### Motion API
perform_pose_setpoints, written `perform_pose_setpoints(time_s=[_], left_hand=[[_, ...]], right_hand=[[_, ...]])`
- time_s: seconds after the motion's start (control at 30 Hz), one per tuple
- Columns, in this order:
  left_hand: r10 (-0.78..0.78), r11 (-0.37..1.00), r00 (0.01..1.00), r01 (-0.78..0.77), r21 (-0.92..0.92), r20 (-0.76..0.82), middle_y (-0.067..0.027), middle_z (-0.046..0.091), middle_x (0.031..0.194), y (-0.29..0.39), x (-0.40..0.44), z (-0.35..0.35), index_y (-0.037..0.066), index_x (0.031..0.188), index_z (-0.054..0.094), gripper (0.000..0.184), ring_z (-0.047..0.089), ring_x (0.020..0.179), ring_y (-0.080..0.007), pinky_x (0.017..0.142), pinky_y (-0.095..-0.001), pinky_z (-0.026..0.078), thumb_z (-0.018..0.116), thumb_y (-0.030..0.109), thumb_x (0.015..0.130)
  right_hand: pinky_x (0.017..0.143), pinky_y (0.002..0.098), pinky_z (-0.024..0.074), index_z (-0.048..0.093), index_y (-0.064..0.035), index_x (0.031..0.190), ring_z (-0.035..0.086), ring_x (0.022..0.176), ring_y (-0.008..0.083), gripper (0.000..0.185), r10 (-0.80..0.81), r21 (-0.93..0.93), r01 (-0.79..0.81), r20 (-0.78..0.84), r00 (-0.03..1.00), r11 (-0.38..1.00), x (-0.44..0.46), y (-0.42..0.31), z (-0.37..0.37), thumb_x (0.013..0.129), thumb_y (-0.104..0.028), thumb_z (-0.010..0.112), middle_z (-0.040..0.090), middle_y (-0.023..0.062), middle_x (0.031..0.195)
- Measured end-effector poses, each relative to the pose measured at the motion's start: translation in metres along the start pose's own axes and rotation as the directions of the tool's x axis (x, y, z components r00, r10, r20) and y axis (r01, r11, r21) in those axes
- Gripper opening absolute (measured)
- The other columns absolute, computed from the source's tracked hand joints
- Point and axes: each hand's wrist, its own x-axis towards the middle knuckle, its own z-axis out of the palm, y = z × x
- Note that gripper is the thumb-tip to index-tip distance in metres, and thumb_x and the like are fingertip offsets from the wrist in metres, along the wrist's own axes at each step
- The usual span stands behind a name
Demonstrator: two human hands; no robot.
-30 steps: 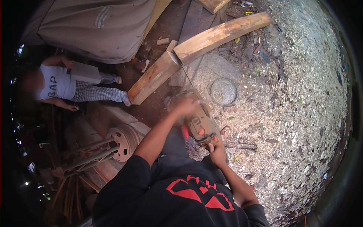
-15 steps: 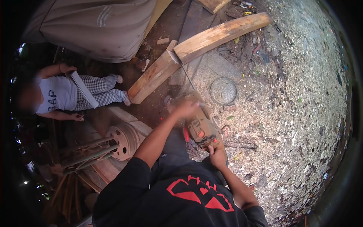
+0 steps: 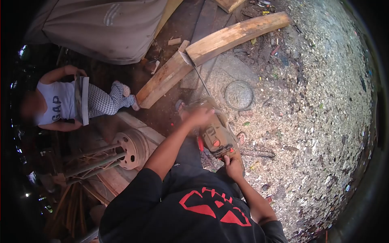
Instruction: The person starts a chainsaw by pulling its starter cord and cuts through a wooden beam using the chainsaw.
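A dusty chainsaw (image 3: 214,135) lies across both my hands, its bar (image 3: 200,79) reaching up into a gap in a thick wooden beam (image 3: 239,34). My left hand (image 3: 199,116), slightly blurred, is closed on the saw's front handle. At the rear handle my right hand (image 3: 234,167) is closed, thumb on top. The bar's tip shows above the beam, between its long right part and the shorter left part (image 3: 162,81). Sawdust surrounds the saw.
At the left another person (image 3: 60,99) in a white top holds a flat, pale-edged object (image 3: 85,100). Below them is a rusty wheel rim (image 3: 131,152) with metal bars. A grey cover (image 3: 101,30) hangs at the upper left. A round disc (image 3: 239,96) lies right of the bar.
The other person has turned the flat object and drawn it in against the body, and their legs have shifted. My hands and the chainsaw have barely moved.
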Motion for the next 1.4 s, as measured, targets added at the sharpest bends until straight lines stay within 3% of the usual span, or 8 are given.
perform_pose_setpoints(time_s=[0.47,0.67,0.7,0.9,1.07,1.3,1.33,1.4], left_hand=[[-0.066,0.998,0.997,0.065,0.019,0.044,-0.0246,0.065,0.111,-0.007,0.012,-0.007,-0.002,0.108,0.066,0.061,0.06,0.108,-0.0392,0.093,-0.0461,0.045,0.04,0.053,0.097],[0.137,0.983,0.988,-0.144,-0.115,-0.068,-0.0251,0.066,0.104,-0.025,0.03,-0.025,-0.003,0.103,0.067,0.057,0.063,0.1,-0.0395,0.088,-0.0458,0.047,0.043,0.049,0.096],[0.115,0.988,0.993,-0.116,-0.101,-0.016,-0.0251,0.066,0.104,-0.026,0.033,-0.02,-0.003,0.103,0.067,0.056,0.064,0.1,-0.039,0.088,-0.0461,0.047,0.044,0.048,0.096],[-0.061,0.994,0.997,0.057,-0.094,-0.042,-0.0278,0.065,0.103,0.004,0.022,-0.012,-0.005,0.1,0.068,0.066,0.062,0.102,-0.0411,0.09,-0.0469,0.047,0.046,0.056,0.092],[-0.162,0.981,0.985,0.167,-0.103,0.055,-0.0291,0.063,0.109,0.043,-0.01,-0.024,-0.005,0.108,0.066,0.068,0.06,0.106,-0.0447,0.096,-0.0482,0.045,0.045,0.058,0.093],[-0.079,0.973,0.995,0.065,-0.221,-0.056,-0.0272,0.063,0.113,0.057,-0.052,-0.011,0.003,0.119,0.063,0.062,0.059,0.109,-0.0421,0.097,-0.0472,0.045,0.044,0.056,0.094],[-0.077,0.976,0.997,0.075,-0.204,-0.003,-0.0272,0.063,0.113,0.054,-0.044,-0.005,0.005,0.12,0.062,0.06,0.059,0.11,-0.0411,0.097,-0.0467,0.045,0.044,0.056,0.094],[-0.132,0.98,0.991,0.132,-0.146,0.014,-0.0238,0.065,0.111,0.063,-0.045,0.006,0.006,0.114,0.066,0.058,0.061,0.107,-0.0391,0.094,-0.046,0.047,0.045,0.056,0.093]], right_hand=[[0.072,0.0523,0.0495,0.065,0.007,0.084,0.064,0.077,0.0461,0.056,-0.057,0.063,0.057,0.002,0.998,0.996,0.01,-0.016,-0.009,0.093,-0.047,0.053,0.064,0.0301,0.078],[0.071,0.0524,0.0496,0.069,0.0009,0.089,0.064,0.076,0.0457,0.048,-0.131,0.109,0.141,-0.097,0.987,0.984,0.022,-0.045,-0.015,0.093,-0.045,0.054,0.066,0.0274,0.08],[0.078,0.0507,0.0488,0.07,-0.0022,0.095,0.065,0.086,0.0424,0.043,0.001,0.018,-0.002,0.053,0.999,1.0,0.031,-0.03,-0.003,0.094,-0.042,0.053,0.067,0.027,0.089],[0.097,0.0416,0.0409,0.065,-0.0004,0.108,0.058,0.109,0.0354,0.033,-0.354,0.35,0.334,-0.008,0.935,0.875,0.045,0.016,0.022,0.096,-0.028,0.052,0.063,0.0245,0.111],[0.1,0.0395,0.0386,0.058,0.0026,0.115,0.056,0.112,0.0343,0.035,-0.27,0.307,0.234,0.081,0.96,0.923,0.041,0.049,0.013,0.097,-0.028,0.052,0.058,0.0229,0.117],[0.098,0.0392,0.0405,0.062,0.0016,0.111,0.057,0.109,0.0298,0.033,-0.434,0.26,0.431,-0.048,0.9,0.864,0.006,0.035,-0.023,0.094,-0.027,0.06,0.061,0.0186,0.116],[0.095,0.0376,0.0429,0.063,0.0007,0.111,0.059,0.107,0.0272,0.033,-0.314,0.43,0.236,0.119,0.942,0.872,0.002,0.03,-0.035,0.093,-0.026,0.063,0.063,0.0172,0.114],[0.092,0.0358,0.0444,0.065,-0.0012,0.11,0.059,0.104,0.0246,0.032,-0.338,0.473,0.283,0.035,0.94,0.835,-0.002,0.044,-0.033,0.09,-0.026,0.066,0.064,0.016,0.11]])
